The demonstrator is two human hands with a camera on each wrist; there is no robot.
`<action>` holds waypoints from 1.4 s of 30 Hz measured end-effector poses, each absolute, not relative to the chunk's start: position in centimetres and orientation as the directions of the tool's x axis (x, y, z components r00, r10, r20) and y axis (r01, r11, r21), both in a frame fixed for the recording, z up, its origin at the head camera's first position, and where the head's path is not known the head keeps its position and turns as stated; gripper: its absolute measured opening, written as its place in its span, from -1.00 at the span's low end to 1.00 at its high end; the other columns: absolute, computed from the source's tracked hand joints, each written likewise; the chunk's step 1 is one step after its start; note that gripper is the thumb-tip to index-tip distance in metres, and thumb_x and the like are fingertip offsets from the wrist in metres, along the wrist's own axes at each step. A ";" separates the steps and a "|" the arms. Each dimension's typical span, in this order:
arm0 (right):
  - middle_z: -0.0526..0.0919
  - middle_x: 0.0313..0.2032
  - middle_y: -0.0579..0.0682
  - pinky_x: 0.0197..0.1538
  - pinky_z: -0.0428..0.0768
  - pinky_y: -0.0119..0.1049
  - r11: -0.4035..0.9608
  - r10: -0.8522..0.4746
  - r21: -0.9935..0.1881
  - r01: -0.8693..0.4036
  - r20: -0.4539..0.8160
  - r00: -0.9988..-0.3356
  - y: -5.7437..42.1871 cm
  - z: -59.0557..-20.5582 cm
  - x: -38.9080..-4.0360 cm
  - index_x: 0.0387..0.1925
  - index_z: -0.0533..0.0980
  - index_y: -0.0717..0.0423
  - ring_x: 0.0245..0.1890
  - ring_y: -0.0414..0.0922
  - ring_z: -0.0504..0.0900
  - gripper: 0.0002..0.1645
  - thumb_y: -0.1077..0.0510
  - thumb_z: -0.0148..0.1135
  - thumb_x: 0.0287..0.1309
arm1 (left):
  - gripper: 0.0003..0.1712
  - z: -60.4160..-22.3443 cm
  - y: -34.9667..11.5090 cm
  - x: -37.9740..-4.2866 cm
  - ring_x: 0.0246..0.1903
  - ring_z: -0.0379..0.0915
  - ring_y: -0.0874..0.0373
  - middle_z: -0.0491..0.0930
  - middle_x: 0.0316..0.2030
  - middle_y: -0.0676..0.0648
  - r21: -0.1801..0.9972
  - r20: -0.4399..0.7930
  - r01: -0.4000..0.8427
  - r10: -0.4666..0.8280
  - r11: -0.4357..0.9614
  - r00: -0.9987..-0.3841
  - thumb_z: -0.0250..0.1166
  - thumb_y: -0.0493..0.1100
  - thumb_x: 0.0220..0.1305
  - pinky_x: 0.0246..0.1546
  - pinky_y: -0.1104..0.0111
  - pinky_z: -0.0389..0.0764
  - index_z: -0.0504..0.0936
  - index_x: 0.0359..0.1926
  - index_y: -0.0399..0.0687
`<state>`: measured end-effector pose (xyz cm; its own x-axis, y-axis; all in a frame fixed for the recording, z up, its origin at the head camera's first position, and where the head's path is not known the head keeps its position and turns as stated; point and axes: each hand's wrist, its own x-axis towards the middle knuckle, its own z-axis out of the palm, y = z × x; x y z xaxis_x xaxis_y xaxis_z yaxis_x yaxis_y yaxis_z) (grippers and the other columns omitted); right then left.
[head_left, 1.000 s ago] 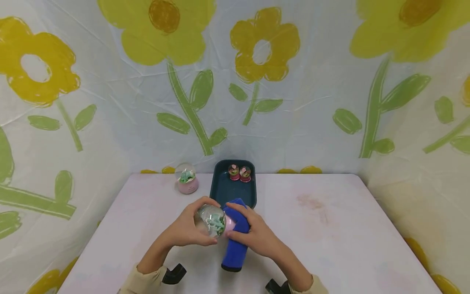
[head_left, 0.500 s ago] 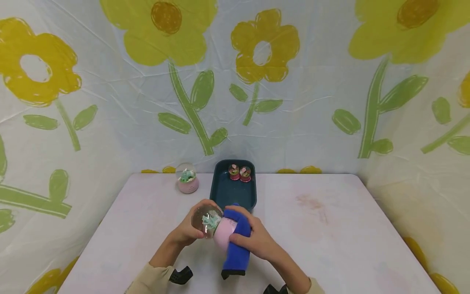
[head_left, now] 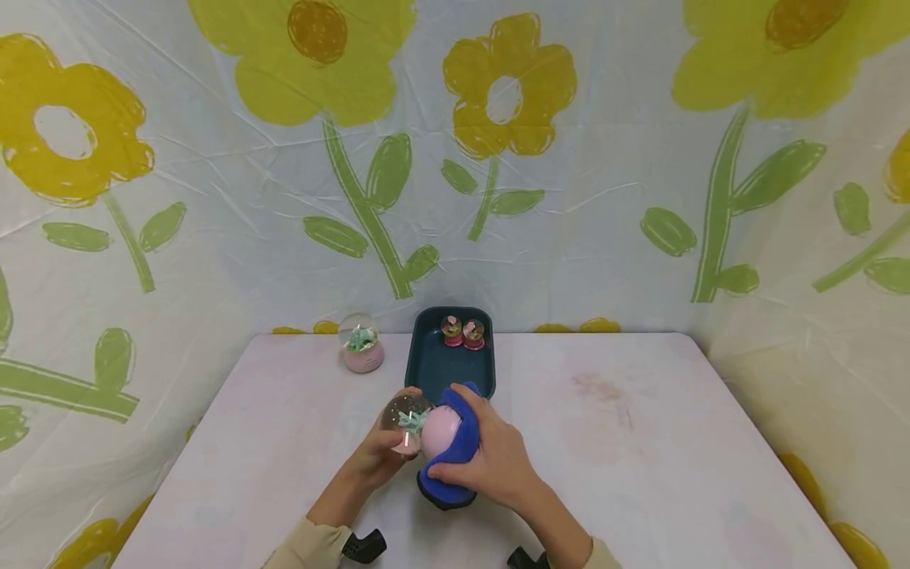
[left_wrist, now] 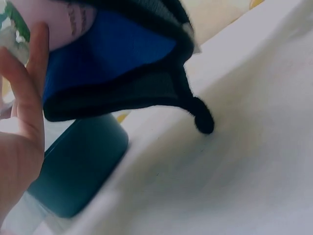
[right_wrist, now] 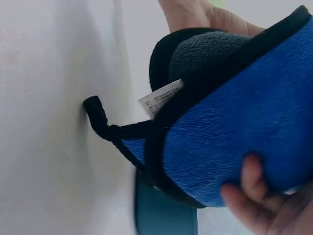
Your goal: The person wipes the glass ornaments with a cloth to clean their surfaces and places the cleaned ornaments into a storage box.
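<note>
My left hand [head_left: 377, 457] grips the clear dome of a snow globe [head_left: 411, 405], which has a mint-green figure inside and lies tilted on its side above the table. Wrapped against its round pink base [head_left: 438, 431] is a blue cleaning cloth [head_left: 467, 441], held by my right hand [head_left: 500, 458] with thumb and fingers spread around the base. In the right wrist view the cloth [right_wrist: 234, 117] shows black edging, a grey underside, a hanging loop and a white tag [right_wrist: 161, 98]. The left wrist view has the pink base [left_wrist: 63, 22] partly covered by cloth.
A dark teal tray [head_left: 444, 371] stands just beyond my hands, holding two small snow globes [head_left: 452, 332] at its far end. Left of it stands another pink-based snow globe [head_left: 363, 357]. A flower-printed curtain [head_left: 590, 237] borders the white table [head_left: 626, 458].
The snow globe has turned so its pink base faces up more. My right hand has shifted the cloth around the base, and its lower end has drawn up. My left fingers have regripped the dome.
</note>
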<state>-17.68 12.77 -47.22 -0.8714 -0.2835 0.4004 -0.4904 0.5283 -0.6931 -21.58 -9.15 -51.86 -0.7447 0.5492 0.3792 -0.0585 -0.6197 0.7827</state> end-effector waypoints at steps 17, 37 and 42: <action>0.38 0.18 0.08 -0.09 0.59 0.11 0.474 -0.155 -0.783 -0.402 0.375 -0.914 12.2 -48.0 -18.3 0.39 0.09 -0.58 0.03 0.10 0.55 0.19 -0.32 0.56 -0.28 | -0.52 -50.5 -6.9 -19.6 -0.40 0.48 0.22 0.50 -0.17 -0.02 0.758 0.047 -0.169 0.311 -0.630 -0.949 0.21 -0.23 0.18 -0.53 0.51 0.49 0.39 0.13 0.09; 0.41 0.24 -0.03 -0.04 0.58 0.05 0.422 -0.327 -0.734 -0.532 0.424 -0.844 13.1 -47.3 -19.0 0.42 0.14 -0.29 0.10 0.02 0.51 0.21 -0.24 0.59 -0.26 | -0.27 -46.6 -9.7 -19.8 0.02 0.36 -0.13 0.42 0.08 -0.21 0.965 0.255 0.263 0.315 -0.017 -0.914 0.52 -0.22 -0.03 -0.15 0.15 0.60 0.45 0.19 -0.20; 0.43 0.21 -0.10 -0.04 0.59 -0.05 0.308 -0.349 -0.816 -0.489 0.381 -0.856 12.9 -47.5 -19.3 0.41 0.11 -0.35 0.09 -0.06 0.52 0.21 -0.13 0.63 -0.25 | -0.29 -45.7 -10.3 -20.4 -0.05 0.47 -0.11 0.51 0.02 -0.17 0.911 0.363 0.409 0.384 0.044 -0.849 0.56 -0.27 -0.10 -0.17 0.14 0.62 0.50 0.14 -0.15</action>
